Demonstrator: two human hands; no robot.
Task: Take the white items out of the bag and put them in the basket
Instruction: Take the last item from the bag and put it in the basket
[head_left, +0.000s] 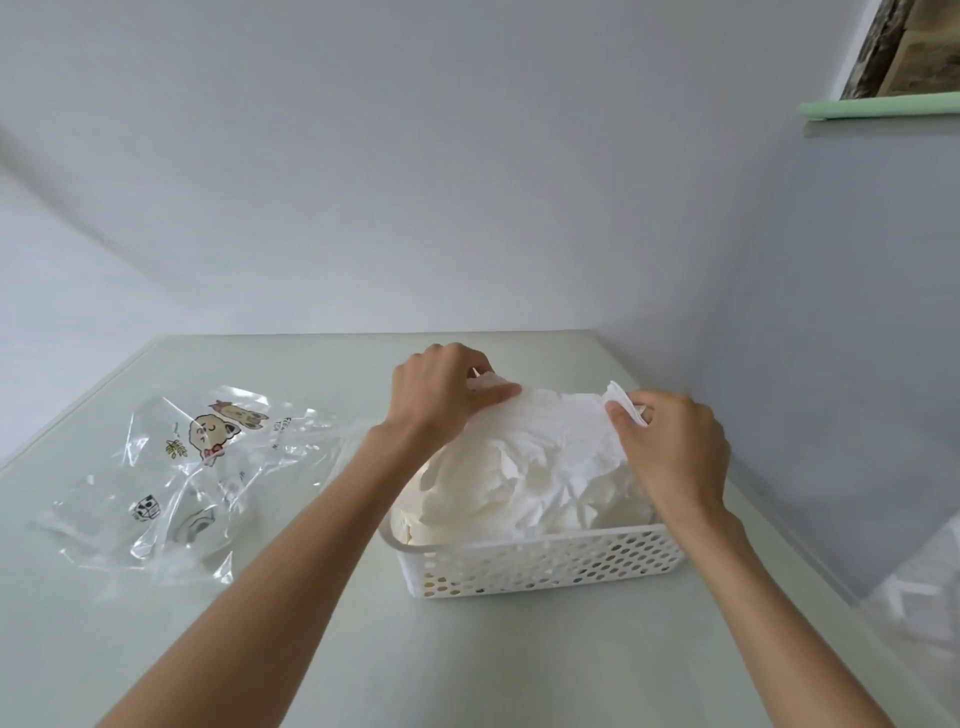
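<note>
A plain home room: pale green table (311, 649) against bare grey walls (415, 182).

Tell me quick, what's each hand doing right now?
Left hand: closed, pinching the far left edge of the white items heaped in the basket.
Right hand: closed, pinching their right edge.

Items (540, 457) heaped in basket (545, 564); bag (171, 478) left of it, on table (311, 649).
</note>
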